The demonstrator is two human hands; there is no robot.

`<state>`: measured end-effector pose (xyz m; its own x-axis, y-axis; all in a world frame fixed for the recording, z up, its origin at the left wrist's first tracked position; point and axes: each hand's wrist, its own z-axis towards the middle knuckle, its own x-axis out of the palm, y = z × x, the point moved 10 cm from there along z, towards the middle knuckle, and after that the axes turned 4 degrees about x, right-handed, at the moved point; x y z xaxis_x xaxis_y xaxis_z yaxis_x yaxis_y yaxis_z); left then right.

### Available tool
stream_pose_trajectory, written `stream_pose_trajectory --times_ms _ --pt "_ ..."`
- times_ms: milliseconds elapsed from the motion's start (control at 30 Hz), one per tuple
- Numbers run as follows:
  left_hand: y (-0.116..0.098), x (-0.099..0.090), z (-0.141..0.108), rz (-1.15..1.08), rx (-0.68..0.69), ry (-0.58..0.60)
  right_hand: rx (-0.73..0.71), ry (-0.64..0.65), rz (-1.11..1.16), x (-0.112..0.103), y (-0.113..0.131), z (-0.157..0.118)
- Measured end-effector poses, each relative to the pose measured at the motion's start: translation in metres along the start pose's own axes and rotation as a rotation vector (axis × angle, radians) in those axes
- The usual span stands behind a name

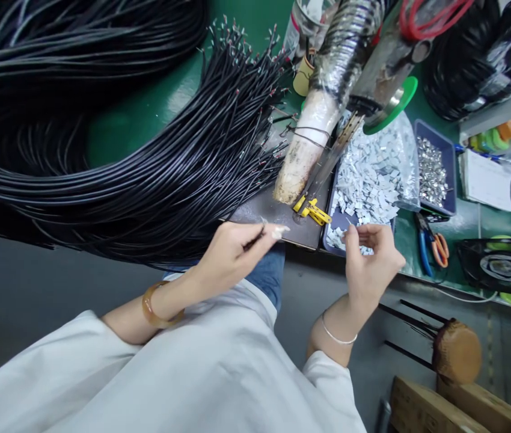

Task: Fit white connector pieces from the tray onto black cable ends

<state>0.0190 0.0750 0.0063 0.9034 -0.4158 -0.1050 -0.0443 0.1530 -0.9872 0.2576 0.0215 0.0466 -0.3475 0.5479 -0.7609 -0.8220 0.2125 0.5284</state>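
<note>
My left hand [244,249] is closed in a pinch at the table's front edge, with a small white piece [281,231] at its fingertips. My right hand [370,258] is raised over the front edge of a tray [331,239] of small white pieces [368,174]; its thumb and index finger are close together, and what they hold, if anything, is too small to name. A large bundle of black cables [183,156] curves from the left, its stripped ends near the middle. Yellow clips [312,210] lie between my hands, beyond them.
A foil-wrapped duct [303,153] and a metal tool hang over the table's middle. To the right are a bin of metal parts [433,171], pliers [431,246], a notepad [487,180] and a black fan [503,264]. A stool [457,350] and cardboard boxes [436,409] stand below.
</note>
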Motion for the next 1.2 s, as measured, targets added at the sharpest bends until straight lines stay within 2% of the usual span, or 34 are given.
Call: stream_pose_trajectory --times_ms 100,167,233,333,433,567,667,767,833,933,1000,1067,1100,1200 --pt "0.011 -0.016 0.005 -0.453 -0.125 -0.167 -0.021 0.045 -0.139 0.016 -0.015 0.028" --pt "0.014 -0.013 0.009 -0.724 -0.178 -0.175 -0.038 0.100 -0.193 0.028 -0.019 0.043" --pt "0.016 -0.009 0.012 -0.841 -0.207 -0.166 -0.041 0.180 -0.222 0.039 -0.021 0.052" --pt "0.017 -0.005 0.013 -0.785 -0.207 -0.143 -0.017 0.324 -0.227 0.048 -0.023 0.058" --pt "0.013 0.004 0.012 -0.632 -0.172 -0.039 0.008 0.454 -0.241 0.051 -0.025 0.057" --pt "0.004 0.016 0.010 -0.376 -0.111 0.103 -0.019 0.496 -0.304 0.046 -0.022 0.055" --pt "0.001 0.024 0.009 -0.296 -0.062 0.170 -0.015 0.518 -0.292 0.046 -0.024 0.051" --pt "0.006 0.030 0.010 -0.379 -0.071 0.173 0.018 0.477 -0.237 0.044 -0.029 0.045" --pt "0.014 0.032 0.011 -0.442 -0.119 0.153 0.010 0.384 -0.202 0.038 -0.026 0.039" --pt "0.022 0.034 0.012 -0.488 -0.191 0.134 -0.043 0.123 -0.066 0.017 -0.004 0.025" --pt "0.023 0.033 0.013 -0.483 -0.199 0.113 -0.031 -0.054 0.137 0.001 0.012 0.008" --pt "0.020 0.030 0.014 -0.458 -0.177 0.086 0.000 -0.144 0.349 -0.005 0.025 -0.011" --pt "0.019 0.028 0.015 -0.440 -0.164 0.075 -0.007 -0.137 0.434 -0.003 0.033 -0.018" --pt "0.017 0.027 0.015 -0.395 -0.146 0.069 0.006 0.069 0.592 0.025 0.050 -0.032"
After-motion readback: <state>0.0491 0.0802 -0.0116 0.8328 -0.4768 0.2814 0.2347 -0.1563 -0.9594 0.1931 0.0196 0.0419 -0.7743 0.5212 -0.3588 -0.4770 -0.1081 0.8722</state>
